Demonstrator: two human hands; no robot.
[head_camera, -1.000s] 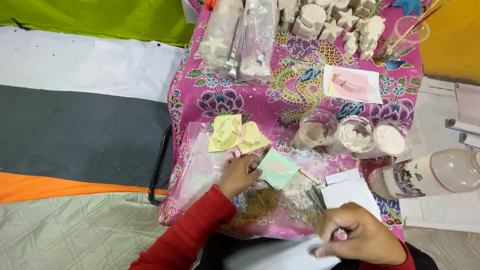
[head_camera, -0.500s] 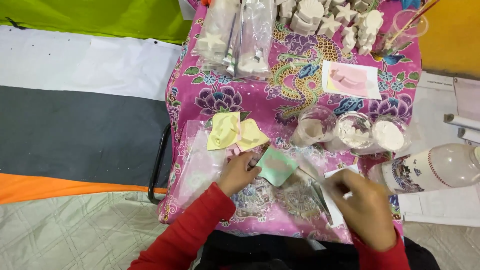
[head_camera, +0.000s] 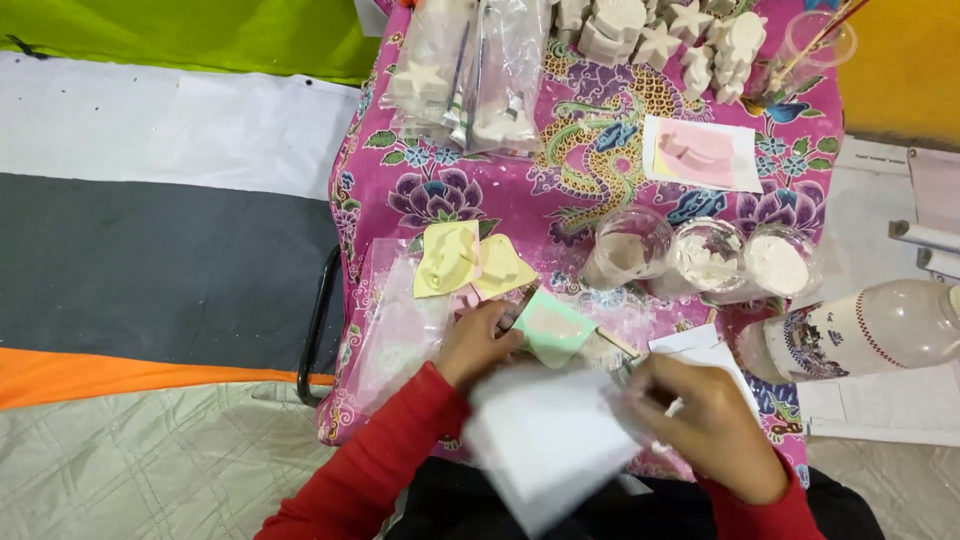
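My left hand (head_camera: 478, 340) rests on the pink floral tablecloth (head_camera: 520, 190), fingers on the edge of a pale green mould (head_camera: 552, 325). My right hand (head_camera: 705, 420) grips a white sheet (head_camera: 545, 440) that is blurred with motion and spreads across my lap, below the left hand. Two yellow moulds (head_camera: 470, 258) lie just beyond the left hand. Both sleeves are red.
Three clear cups of white powder (head_camera: 705, 258) stand right of centre, a plastic bottle (head_camera: 870, 330) lies on its side at the right. Bagged white plaster shapes (head_camera: 470, 70) and loose ones (head_camera: 660, 35) fill the far edge. A pink mould on paper (head_camera: 700, 152) sits beyond the cups.
My right hand has dropped toward my lap and pulled the white sheet leftward in front of me. The left hand stays on the green mould.
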